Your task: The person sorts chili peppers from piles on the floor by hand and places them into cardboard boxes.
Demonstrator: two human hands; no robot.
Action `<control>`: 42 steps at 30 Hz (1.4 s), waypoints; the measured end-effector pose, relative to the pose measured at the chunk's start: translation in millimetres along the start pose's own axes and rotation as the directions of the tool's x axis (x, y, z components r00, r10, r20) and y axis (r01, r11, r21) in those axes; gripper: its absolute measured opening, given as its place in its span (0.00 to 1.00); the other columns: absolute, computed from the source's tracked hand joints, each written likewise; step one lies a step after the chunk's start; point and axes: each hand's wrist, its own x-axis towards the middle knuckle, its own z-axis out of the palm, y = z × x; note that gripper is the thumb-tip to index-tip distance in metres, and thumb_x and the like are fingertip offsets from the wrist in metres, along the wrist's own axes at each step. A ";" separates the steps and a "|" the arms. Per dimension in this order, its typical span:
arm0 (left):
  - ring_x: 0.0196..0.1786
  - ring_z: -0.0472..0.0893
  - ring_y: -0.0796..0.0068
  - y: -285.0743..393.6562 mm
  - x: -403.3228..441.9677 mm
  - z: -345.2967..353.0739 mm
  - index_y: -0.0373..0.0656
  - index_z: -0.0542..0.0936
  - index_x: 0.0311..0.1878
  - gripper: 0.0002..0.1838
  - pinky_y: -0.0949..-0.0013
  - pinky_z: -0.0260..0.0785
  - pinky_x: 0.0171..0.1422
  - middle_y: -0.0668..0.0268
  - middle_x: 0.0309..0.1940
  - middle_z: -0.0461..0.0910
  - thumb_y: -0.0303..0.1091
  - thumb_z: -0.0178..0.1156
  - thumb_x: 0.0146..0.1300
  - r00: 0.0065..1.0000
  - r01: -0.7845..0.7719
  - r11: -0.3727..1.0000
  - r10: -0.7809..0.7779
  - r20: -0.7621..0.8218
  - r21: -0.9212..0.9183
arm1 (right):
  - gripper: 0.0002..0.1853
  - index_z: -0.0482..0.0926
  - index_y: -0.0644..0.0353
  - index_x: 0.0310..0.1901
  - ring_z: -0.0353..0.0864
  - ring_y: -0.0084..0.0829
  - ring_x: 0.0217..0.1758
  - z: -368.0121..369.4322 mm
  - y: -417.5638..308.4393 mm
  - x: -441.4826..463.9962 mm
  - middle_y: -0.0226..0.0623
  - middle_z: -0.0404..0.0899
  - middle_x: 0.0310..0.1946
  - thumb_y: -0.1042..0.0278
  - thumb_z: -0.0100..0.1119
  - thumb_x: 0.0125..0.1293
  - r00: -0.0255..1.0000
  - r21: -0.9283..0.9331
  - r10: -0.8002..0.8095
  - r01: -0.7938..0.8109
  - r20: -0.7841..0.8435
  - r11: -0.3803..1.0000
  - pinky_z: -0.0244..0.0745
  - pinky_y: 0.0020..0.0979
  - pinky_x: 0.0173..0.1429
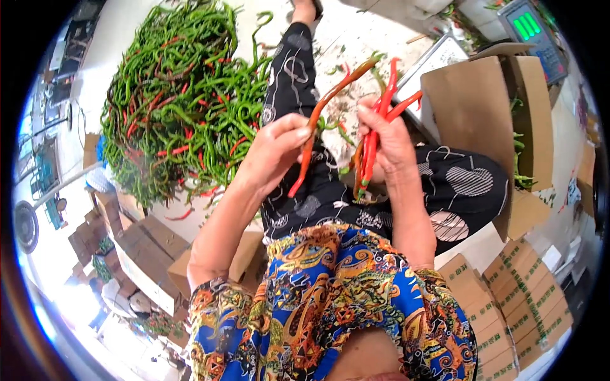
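My left hand (pixel 279 149) pinches one long brownish-red chili pepper (pixel 325 101) between thumb and fingers, its upper end leaning to the right. Beside it, my right hand (pixel 387 140) is closed around a small bunch of red chili peppers (pixel 370 155), whose ends stick out above and below the fist. Both hands are over my lap, a short distance apart. To the left on the floor lies a large heap of mostly green chili peppers (pixel 184 101) with red and dark ones mixed in.
An open cardboard box (pixel 467 114) with green peppers inside stands close on the right. Behind it is a scale display (pixel 526 26) with green digits. Flattened printed cartons (pixel 527 305) lie at lower right, and more cardboard boxes (pixel 149 254) stand at lower left.
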 end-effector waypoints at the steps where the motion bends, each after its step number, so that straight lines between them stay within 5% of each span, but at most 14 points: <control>1: 0.29 0.73 0.81 4.9 -1.4 -2.1 0.39 0.76 0.40 0.12 0.78 0.65 0.34 0.70 0.27 0.75 0.37 0.63 0.59 0.999 -0.009 0.999 0.007 0.054 0.034 | 0.11 0.77 0.60 0.43 0.72 0.19 0.24 -6.9 4.7 4.9 0.27 0.74 0.27 0.70 0.65 0.62 0.999 0.003 -0.040 0.040 0.018 0.999 0.71 0.21 0.30; 4: 0.25 0.71 0.80 31.4 -9.7 7.1 0.40 0.75 0.36 0.17 0.78 0.60 0.29 0.68 0.25 0.74 0.41 0.68 0.52 0.983 0.011 0.968 -0.057 0.175 0.253 | 0.09 0.77 0.60 0.42 0.72 0.20 0.23 -32.6 19.9 21.7 0.28 0.73 0.25 0.71 0.64 0.61 0.970 -0.020 -0.100 0.098 -0.223 0.995 0.70 0.23 0.27; 8: 0.24 0.69 0.83 72.1 13.3 43.0 0.40 0.76 0.36 0.13 0.80 0.57 0.28 0.71 0.24 0.73 0.39 0.64 0.52 0.996 -0.020 0.890 -0.024 0.091 0.456 | 0.14 0.76 0.66 0.45 0.70 0.20 0.21 -26.1 23.9 28.1 0.28 0.72 0.23 0.72 0.65 0.58 0.891 -0.449 -0.254 0.064 -0.377 0.891 0.67 0.24 0.27; 10: 0.25 0.69 0.84 95.1 53.2 67.5 0.40 0.78 0.35 0.10 0.80 0.59 0.28 0.73 0.24 0.73 0.37 0.62 0.57 0.984 -0.180 0.895 0.159 0.085 0.409 | 0.18 0.74 0.67 0.46 0.69 0.19 0.22 -20.6 26.5 28.8 0.27 0.72 0.24 0.69 0.68 0.58 0.896 -0.464 -0.305 0.130 -0.324 0.876 0.65 0.23 0.27; 11: 0.28 0.68 0.81 119.8 74.0 85.3 0.39 0.78 0.33 0.10 0.80 0.58 0.29 0.71 0.23 0.72 0.37 0.62 0.57 0.920 -0.385 0.714 0.352 0.175 0.585 | 0.18 0.74 0.67 0.46 0.69 0.18 0.22 -15.1 24.2 28.0 0.26 0.72 0.24 0.69 0.68 0.58 0.903 -0.450 -0.294 0.131 -0.315 0.883 0.65 0.22 0.27; 13: 0.34 0.72 0.77 154.1 123.6 106.0 0.38 0.78 0.37 0.11 0.74 0.65 0.39 0.67 0.29 0.75 0.38 0.60 0.60 0.843 -0.534 0.805 0.487 0.229 0.259 | 0.19 0.74 0.68 0.47 0.67 0.16 0.22 -2.6 16.0 20.0 0.25 0.72 0.24 0.68 0.69 0.57 0.925 -0.361 -0.224 0.105 -0.307 0.927 0.63 0.21 0.27; 15: 0.41 0.77 0.74 180.3 153.5 141.1 0.40 0.78 0.43 0.13 0.68 0.70 0.51 0.64 0.38 0.80 0.40 0.60 0.65 0.636 -0.746 0.658 0.749 0.186 -0.101 | 0.19 0.75 0.67 0.48 0.73 0.20 0.28 -8.7 20.1 19.2 0.28 0.76 0.29 0.68 0.69 0.57 0.884 -0.622 -0.375 0.130 -0.280 0.772 0.70 0.25 0.35; 21: 0.48 0.77 0.75 62.9 116.6 66.3 0.37 0.73 0.58 0.23 0.73 0.70 0.53 0.63 0.46 0.77 0.39 0.61 0.64 0.955 -0.297 0.948 0.296 0.027 0.117 | 0.18 0.75 0.70 0.42 0.79 0.42 0.35 15.9 -9.5 -5.8 0.49 0.79 0.32 0.68 0.68 0.56 0.835 -0.766 -0.523 0.221 -0.170 0.603 0.73 0.38 0.42; 25: 0.40 0.76 0.81 -4.1 73.5 48.7 0.36 0.74 0.54 0.20 0.77 0.68 0.45 0.68 0.40 0.77 0.37 0.63 0.63 0.936 -0.309 0.938 0.329 -0.125 0.155 | 0.17 0.71 0.68 0.40 0.79 0.54 0.32 22.2 5.5 -3.0 0.53 0.78 0.28 0.68 0.67 0.58 0.742 -0.886 -0.670 0.295 -0.024 0.358 0.73 0.44 0.35; 32: 0.39 0.76 0.83 -27.4 69.4 57.6 0.38 0.78 0.45 0.10 0.78 0.69 0.45 0.70 0.37 0.79 0.30 0.64 0.62 0.885 -0.433 0.895 0.445 -0.139 0.107 | 0.15 0.73 0.66 0.40 0.78 0.53 0.32 20.9 13.6 -6.6 0.51 0.76 0.31 0.77 0.64 0.50 0.709 -0.953 -0.665 0.303 0.235 -0.013 0.72 0.47 0.34; 36: 0.36 0.76 0.84 -25.1 73.1 44.9 0.37 0.79 0.41 0.08 0.79 0.69 0.43 0.71 0.33 0.79 0.31 0.63 0.63 0.911 -0.377 0.920 0.389 -0.140 0.105 | 0.19 0.71 0.66 0.46 0.80 0.55 0.40 30.9 11.6 -4.0 0.53 0.80 0.36 0.73 0.64 0.52 0.887 -0.907 -0.461 0.192 -0.002 0.374 0.75 0.47 0.42; 37: 0.36 0.76 0.85 -27.8 73.5 40.2 0.37 0.79 0.42 0.08 0.79 0.68 0.43 0.70 0.33 0.79 0.31 0.63 0.63 0.924 -0.349 0.933 0.358 -0.135 0.084 | 0.25 0.69 0.65 0.50 0.80 0.54 0.45 39.2 0.8 -8.5 0.54 0.80 0.39 0.71 0.66 0.51 0.951 -0.912 -0.291 0.026 -0.103 0.408 0.76 0.45 0.46; 40: 0.36 0.75 0.85 -32.3 71.6 28.6 0.37 0.79 0.42 0.09 0.79 0.68 0.43 0.71 0.34 0.79 0.32 0.63 0.63 0.953 -0.272 0.961 0.275 -0.130 0.040 | 0.29 0.69 0.65 0.53 0.81 0.51 0.46 42.0 -2.9 -10.6 0.53 0.80 0.41 0.69 0.69 0.50 0.976 -0.874 -0.214 0.063 -0.047 0.483 0.76 0.42 0.49; 42: 0.36 0.75 0.85 -37.1 72.6 21.1 0.37 0.79 0.42 0.09 0.79 0.68 0.43 0.71 0.34 0.79 0.32 0.63 0.63 0.960 -0.261 0.965 0.261 -0.099 0.021 | 0.26 0.70 0.65 0.56 0.80 0.30 0.48 32.7 -0.9 -9.6 0.38 0.80 0.44 0.71 0.67 0.57 0.991 -0.666 -0.121 0.125 0.053 0.735 0.74 0.31 0.53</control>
